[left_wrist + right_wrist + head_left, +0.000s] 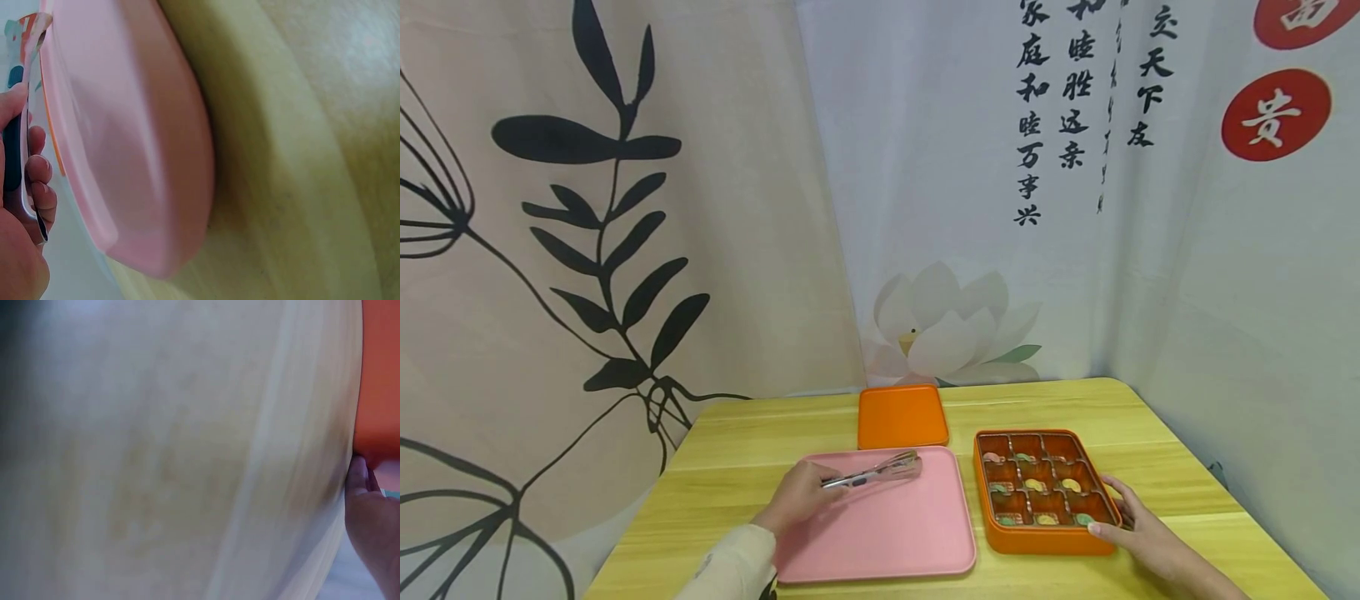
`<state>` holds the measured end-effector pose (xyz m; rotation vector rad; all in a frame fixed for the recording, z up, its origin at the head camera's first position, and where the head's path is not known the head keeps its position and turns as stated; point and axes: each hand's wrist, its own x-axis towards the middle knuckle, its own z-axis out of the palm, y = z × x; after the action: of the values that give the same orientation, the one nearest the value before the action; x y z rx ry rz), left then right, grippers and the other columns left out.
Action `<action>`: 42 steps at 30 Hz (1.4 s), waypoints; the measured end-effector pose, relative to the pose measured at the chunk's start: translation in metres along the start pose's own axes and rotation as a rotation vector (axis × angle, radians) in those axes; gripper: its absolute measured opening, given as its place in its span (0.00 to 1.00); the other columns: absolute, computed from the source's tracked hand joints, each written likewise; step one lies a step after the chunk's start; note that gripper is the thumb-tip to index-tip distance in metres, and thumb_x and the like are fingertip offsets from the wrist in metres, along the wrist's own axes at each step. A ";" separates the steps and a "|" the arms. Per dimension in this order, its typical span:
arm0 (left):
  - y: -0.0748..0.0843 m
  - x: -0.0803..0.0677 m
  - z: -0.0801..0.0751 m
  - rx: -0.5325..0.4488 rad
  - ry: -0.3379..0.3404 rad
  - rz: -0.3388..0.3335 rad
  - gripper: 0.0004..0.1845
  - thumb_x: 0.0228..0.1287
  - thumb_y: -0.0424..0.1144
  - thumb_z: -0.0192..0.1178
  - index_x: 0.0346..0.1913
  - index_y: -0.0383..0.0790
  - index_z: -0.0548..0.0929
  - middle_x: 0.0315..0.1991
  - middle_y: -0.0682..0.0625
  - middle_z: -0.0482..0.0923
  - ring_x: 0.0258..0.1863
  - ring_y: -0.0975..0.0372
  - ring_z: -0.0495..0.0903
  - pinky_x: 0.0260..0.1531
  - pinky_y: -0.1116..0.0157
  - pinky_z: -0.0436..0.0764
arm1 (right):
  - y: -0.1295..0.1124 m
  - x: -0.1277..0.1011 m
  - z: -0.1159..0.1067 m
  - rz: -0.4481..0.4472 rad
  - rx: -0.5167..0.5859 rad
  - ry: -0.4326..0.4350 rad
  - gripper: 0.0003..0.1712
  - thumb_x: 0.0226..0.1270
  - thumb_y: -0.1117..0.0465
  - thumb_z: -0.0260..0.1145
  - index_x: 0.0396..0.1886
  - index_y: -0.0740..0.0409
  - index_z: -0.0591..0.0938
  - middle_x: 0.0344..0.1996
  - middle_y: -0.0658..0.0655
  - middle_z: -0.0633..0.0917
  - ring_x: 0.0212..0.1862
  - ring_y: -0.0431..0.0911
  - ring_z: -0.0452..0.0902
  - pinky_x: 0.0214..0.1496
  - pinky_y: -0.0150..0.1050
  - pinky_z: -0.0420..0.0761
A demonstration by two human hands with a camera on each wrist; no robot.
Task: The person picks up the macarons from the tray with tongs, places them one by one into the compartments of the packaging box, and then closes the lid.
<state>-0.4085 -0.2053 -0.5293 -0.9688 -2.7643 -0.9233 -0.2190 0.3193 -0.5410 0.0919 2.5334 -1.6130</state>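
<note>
A pale wooden table with rounded corners stands in a corner hung with fabric: to the left a beige curtain printed with black leaves, behind it a white hanging bearing black calligraphy and a lotus flower, with red seals at upper right, under soft, even light

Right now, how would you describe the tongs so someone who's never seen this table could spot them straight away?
Start at the yellow wooden table and find the large pink rectangular tray near its front edge. The clear plastic tongs with dark handle lie across the tray's far left corner, gripped by the left hand. Unlike the orange lid and orange compartment box, they are slim and see-through.
</note>
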 end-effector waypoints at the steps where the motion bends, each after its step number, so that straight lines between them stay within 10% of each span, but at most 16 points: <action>1: 0.000 0.000 0.000 0.002 -0.001 -0.002 0.04 0.60 0.43 0.70 0.35 0.48 0.91 0.18 0.64 0.75 0.14 0.72 0.62 0.16 0.70 0.64 | 0.000 0.000 0.000 0.000 0.000 0.000 0.49 0.74 0.54 0.60 0.78 0.60 0.38 0.67 0.84 0.57 0.65 0.73 0.61 0.56 0.64 0.70; 42: 0.049 0.033 -0.018 -0.046 -0.038 0.040 0.08 0.61 0.42 0.70 0.40 0.43 0.91 0.24 0.62 0.81 0.19 0.69 0.68 0.21 0.70 0.69 | -0.003 -0.003 0.002 -0.024 -0.001 0.008 0.48 0.74 0.55 0.61 0.77 0.61 0.39 0.65 0.82 0.62 0.62 0.68 0.67 0.56 0.63 0.71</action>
<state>-0.4083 -0.1670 -0.4807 -1.0557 -2.7547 -0.9765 -0.2166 0.3166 -0.5383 0.0678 2.5503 -1.6236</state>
